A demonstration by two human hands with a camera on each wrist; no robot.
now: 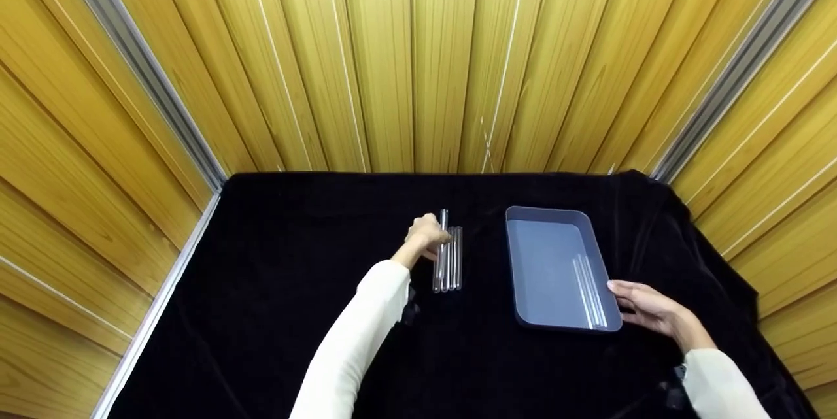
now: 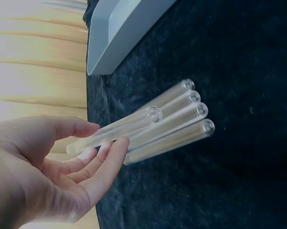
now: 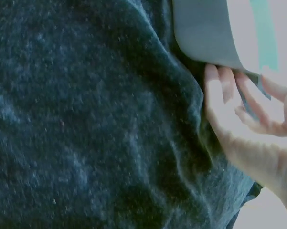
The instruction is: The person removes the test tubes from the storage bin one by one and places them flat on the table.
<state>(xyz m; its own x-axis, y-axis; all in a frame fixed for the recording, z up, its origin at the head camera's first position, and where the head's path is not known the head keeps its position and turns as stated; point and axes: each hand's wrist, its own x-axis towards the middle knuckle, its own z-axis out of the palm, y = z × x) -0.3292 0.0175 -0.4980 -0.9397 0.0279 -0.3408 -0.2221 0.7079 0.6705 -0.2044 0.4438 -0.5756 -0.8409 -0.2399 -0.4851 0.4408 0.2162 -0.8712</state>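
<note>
Plainly, the left hand pinches a slender clear tube near four matching tubes on black velvety cloth; slack fingers could drop it; the right hand grips a blue-grey rectangular tray

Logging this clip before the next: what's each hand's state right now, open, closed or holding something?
Left hand: closed, pinching one clear tube.
Right hand: closed, gripping the edge of the blue-grey tray.
</note>
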